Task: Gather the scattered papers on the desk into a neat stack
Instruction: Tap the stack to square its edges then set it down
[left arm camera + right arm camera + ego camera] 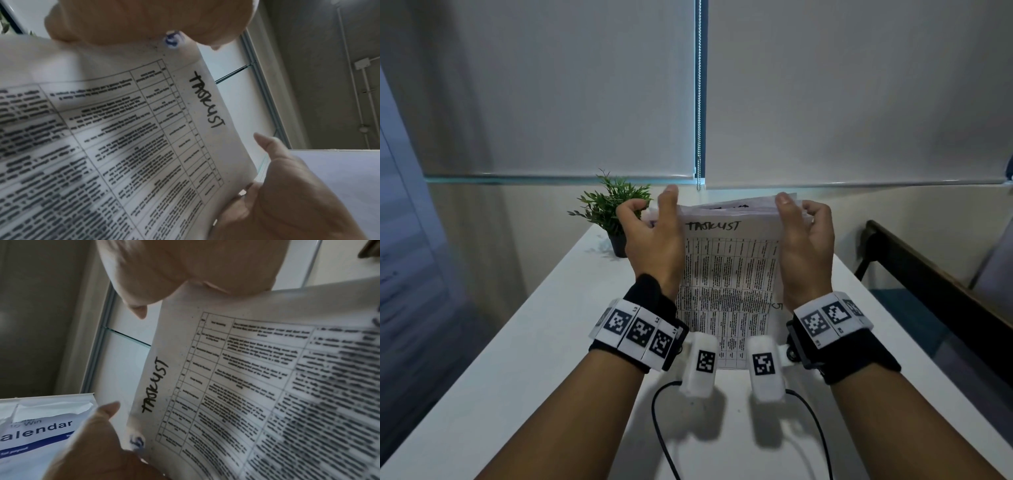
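From the head view, the papers stand up on their bottom edge on the white desk, near the middle, with the words "TASK LIST" at the top of the front sheet. The left hand grips the left side of the papers and the right hand grips the right side, thumbs in front and fingers curled behind. More sheet edges poke up unevenly behind the front page, so the pile does not look neat yet. A small potted plant sits at the far left of the desk, just behind the left hand. I think the step now is tapping the pile straight. To do it well, hold the sides loosely so the sheets can slide down, tap the bottom edge on the desk, then turn the pile and tap a side too. From the left wrist view, the front page bends a little, and the other hand's thumb lies at the paper's top corner. A tight squeeze would keep the sheets crooked. From the right wrist view, the same page shows, and a calendar sheet appears off to one side; I cannot tell if it belongs to the pile.
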Available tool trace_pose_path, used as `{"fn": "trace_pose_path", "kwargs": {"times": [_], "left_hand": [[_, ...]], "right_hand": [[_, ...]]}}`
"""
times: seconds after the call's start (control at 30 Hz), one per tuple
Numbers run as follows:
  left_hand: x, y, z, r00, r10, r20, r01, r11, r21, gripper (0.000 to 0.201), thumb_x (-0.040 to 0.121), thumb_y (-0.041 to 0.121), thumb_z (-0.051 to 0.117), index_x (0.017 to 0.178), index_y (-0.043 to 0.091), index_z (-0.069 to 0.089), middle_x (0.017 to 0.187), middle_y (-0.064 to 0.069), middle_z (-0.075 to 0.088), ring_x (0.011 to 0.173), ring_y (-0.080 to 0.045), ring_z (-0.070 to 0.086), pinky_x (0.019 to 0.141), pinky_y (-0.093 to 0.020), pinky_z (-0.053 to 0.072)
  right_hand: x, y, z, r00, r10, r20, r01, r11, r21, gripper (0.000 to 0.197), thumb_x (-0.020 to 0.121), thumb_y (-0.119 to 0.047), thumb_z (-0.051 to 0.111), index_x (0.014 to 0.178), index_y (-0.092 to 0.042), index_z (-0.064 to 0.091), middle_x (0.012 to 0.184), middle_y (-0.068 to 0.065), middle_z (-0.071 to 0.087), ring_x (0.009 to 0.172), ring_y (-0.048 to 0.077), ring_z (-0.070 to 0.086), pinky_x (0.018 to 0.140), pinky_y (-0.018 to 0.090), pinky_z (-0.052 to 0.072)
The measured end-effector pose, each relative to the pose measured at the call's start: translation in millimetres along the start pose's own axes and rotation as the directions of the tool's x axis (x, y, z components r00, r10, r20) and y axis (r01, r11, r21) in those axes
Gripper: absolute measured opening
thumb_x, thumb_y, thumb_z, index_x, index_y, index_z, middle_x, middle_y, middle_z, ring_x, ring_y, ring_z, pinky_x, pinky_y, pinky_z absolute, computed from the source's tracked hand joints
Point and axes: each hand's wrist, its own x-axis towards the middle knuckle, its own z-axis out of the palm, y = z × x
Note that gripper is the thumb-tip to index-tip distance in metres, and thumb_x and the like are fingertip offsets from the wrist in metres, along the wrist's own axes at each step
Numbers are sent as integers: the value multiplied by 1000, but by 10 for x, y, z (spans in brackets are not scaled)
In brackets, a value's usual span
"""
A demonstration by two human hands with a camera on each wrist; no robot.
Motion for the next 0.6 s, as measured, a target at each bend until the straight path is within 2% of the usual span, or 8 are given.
{"fn": "trace_pose_path", "kwargs": {"times": [0.03, 0.1, 0.2, 0.27, 0.37, 0.5, 0.6], "left_hand": [[4, -6, 2, 1000, 7, -5, -7, 1000, 14, 56, 82, 58, 66, 118, 21, 43, 90, 5, 55, 73, -14, 52, 68, -32, 45], [16, -23, 11, 1000, 8, -9, -8, 999, 35, 57, 75, 51, 72, 116, 26, 41, 90, 2, 58, 73, -17, 54, 69, -33, 49], [22, -19, 38, 1000, 2, -27, -2, 1000, 28, 43, 84, 34, 66, 117, 28, 38, 87, 3, 57, 71, -18, 54, 65, -33, 47], [22, -1, 49, 1000, -4, -30, 5, 1000, 14, 36, 92, 28, 58, 122, 25, 38, 85, 3, 55, 71, -15, 52, 64, -31, 42], [30, -8, 49, 1000, 1, -20, 0, 999, 47, 34, 98, 23, 47, 131, 21, 38, 83, 4, 52, 70, -12, 48, 61, -31, 36], [33, -33, 37, 998, 39, 43, -45, 990, 133, 38, 100, 18, 38, 137, 24, 34, 82, 2, 53, 70, -15, 50, 68, -35, 40], [52, -41, 7, 993, 53, 105, -67, 988, 142, 38, 102, 19, 40, 138, 28, 31, 80, 1, 52, 69, -19, 51, 69, -35, 44]], "right_hand": [[-13, -3, 1, 1000, -5, 21, 4, 1000, 14, 53, 72, -61, 74, 106, -24, 56, 100, 1, 73, 95, 26, 74, 87, 50, 61], [-36, 0, -5, 998, -21, 57, 21, 1000, 8, 53, 70, -59, 77, 108, -29, 55, 106, 6, 74, 98, 29, 75, 85, 48, 63], [-53, -1, -20, 996, -53, 73, 55, 998, -19, 52, 73, -52, 81, 112, -31, 53, 105, 2, 71, 92, 19, 73, 81, 41, 62], [-48, -2, -25, 996, -62, 60, 63, 998, -25, 50, 72, -52, 81, 110, -34, 54, 104, 2, 70, 92, 20, 73, 83, 43, 62], [-40, -1, -23, 997, -54, 50, 55, 998, -16, 51, 67, -56, 79, 106, -35, 54, 108, 7, 71, 96, 27, 75, 84, 51, 63], [-20, 27, -31, 998, -54, 36, 55, 998, -29, 47, 67, -55, 77, 104, -37, 54, 111, 11, 72, 96, 28, 75, 83, 55, 63], [3, 50, -81, 996, -53, 68, 55, 998, -30, 50, 73, -46, 82, 112, -34, 53, 116, 11, 71, 100, 24, 74, 86, 49, 63]]}}
